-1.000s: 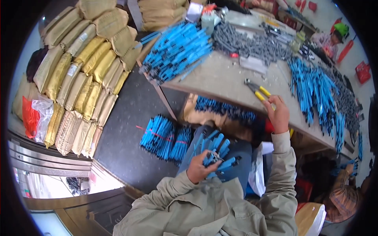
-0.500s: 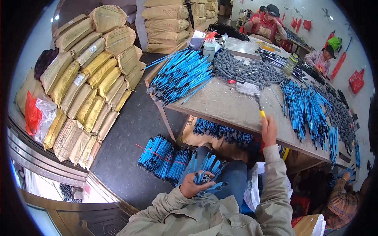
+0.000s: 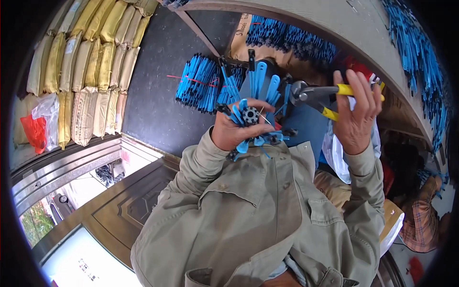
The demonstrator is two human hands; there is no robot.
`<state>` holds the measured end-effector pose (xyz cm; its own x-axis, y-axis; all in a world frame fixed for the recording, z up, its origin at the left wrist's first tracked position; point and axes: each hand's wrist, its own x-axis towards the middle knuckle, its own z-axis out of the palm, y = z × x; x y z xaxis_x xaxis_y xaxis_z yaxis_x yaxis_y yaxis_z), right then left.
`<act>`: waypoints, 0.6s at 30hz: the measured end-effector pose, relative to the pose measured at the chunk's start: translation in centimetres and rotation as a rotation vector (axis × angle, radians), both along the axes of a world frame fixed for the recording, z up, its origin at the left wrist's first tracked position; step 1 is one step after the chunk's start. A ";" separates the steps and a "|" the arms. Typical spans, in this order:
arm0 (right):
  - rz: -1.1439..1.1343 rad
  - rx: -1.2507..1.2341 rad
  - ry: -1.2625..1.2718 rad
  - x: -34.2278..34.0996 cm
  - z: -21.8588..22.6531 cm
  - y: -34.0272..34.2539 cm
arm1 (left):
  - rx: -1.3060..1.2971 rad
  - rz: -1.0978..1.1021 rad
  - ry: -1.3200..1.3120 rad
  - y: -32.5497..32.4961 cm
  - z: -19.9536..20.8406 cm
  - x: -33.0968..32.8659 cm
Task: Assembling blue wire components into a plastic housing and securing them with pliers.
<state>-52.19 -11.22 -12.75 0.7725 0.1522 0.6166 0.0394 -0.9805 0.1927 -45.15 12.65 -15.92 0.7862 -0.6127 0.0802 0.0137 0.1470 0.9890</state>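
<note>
Over my lap, my left hand (image 3: 230,132) is closed around a dark round notched hub (image 3: 250,115), its thumb and fingers curled about it. Flat blue strips with black ends (image 3: 259,76) fan out from the hub on several sides. A thin wire (image 3: 264,116) sticks out beside the hub, between thumb and fingers. To the right, my right hand (image 3: 356,117) grips end-cutting pincers (image 3: 311,93) by their yellow handles. The pincers' jaws point left toward the hub but stay apart from it, and the handles are spread.
Tied bundles of blue strips (image 3: 193,81) stand on the dark floor beyond my left hand. More bundles (image 3: 291,36) lie under the table (image 3: 306,16). Stacked sacks (image 3: 86,62) line the left side. At right, another person's plaid sleeve (image 3: 425,220) shows near the table.
My right hand has lifted the pincers off the tabletop and brought them beside the hub. The view has tilted down toward my lap. My left hand still holds the hub.
</note>
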 end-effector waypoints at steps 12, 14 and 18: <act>0.166 -0.257 -0.215 0.5 -1.0 0.5 | 0.014 -0.069 -0.094 -0.6 0.4 -0.9; 0.173 -0.217 -0.214 0.3 -1.3 1.0 | 0.049 -0.063 -0.129 -0.6 0.5 -0.7; 0.119 -0.042 -0.130 -0.9 -2.5 2.5 | 0.059 -0.042 -0.102 -0.2 0.5 -0.8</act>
<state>-53.10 -8.76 -15.21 0.6618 0.2657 0.7010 0.1266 -0.9613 0.2448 -45.99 12.43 -15.40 0.7497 -0.6506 0.1214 -0.0824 0.0903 0.9925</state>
